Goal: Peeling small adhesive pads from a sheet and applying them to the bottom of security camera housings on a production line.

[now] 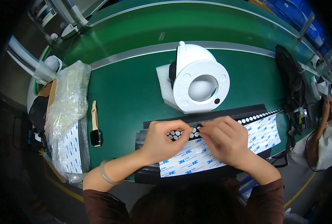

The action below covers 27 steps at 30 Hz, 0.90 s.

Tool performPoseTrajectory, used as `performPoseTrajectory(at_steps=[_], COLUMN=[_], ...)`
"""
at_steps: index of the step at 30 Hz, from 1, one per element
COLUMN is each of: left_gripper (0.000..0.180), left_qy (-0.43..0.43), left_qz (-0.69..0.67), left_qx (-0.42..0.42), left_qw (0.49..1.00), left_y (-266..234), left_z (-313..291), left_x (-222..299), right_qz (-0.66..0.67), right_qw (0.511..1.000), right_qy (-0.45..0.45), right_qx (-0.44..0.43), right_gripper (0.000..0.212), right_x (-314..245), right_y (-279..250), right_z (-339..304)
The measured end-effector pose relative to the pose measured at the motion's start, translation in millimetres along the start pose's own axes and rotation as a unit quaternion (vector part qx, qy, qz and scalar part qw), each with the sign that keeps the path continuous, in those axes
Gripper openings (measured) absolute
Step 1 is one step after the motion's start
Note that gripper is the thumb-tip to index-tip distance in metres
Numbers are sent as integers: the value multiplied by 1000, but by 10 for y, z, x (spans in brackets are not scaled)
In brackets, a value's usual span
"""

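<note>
Left grip (163,141), right grip (227,141) pinched narrow, contents unclear; uneven tugging could crease dots (191,135) between them.

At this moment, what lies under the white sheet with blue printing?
Flat black sheets stick out past the upper and lower edges of the blue-printed white sheet. Whatever lies under its middle is covered and cannot be seen.
</note>
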<state>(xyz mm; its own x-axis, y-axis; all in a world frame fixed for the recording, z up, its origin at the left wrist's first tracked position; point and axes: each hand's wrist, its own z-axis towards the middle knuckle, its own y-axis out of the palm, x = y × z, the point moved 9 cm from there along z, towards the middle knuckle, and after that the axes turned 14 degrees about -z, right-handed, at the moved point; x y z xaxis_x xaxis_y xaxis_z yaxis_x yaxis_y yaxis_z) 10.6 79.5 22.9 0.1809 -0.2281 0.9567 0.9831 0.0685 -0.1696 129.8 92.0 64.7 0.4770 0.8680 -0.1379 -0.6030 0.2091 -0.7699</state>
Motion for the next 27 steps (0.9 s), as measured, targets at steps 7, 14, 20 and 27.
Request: performPoseTrajectory(at_steps=[7, 14, 20, 27], left_gripper=[37, 65, 65, 61], left_qy=[8, 103, 137, 143], left_qz=[9, 68, 95, 81], left_qx=[25, 53, 36, 46], left_qw=[1000, 991, 985, 985], left_y=[-33, -1, 11, 10], left_z=[-29, -83, -103, -117], left_x=[9, 134, 151, 136], right_qz=[111, 171, 174, 112], right_qw=[989, 969, 972, 983], right_qy=[86, 179, 158, 141], right_qx=[-50, 9, 17, 44], right_gripper=[16, 6, 6, 5], right_x=[130, 184, 135, 85], right_y=[-51, -254, -72, -73], right_z=[66, 327, 482, 497])
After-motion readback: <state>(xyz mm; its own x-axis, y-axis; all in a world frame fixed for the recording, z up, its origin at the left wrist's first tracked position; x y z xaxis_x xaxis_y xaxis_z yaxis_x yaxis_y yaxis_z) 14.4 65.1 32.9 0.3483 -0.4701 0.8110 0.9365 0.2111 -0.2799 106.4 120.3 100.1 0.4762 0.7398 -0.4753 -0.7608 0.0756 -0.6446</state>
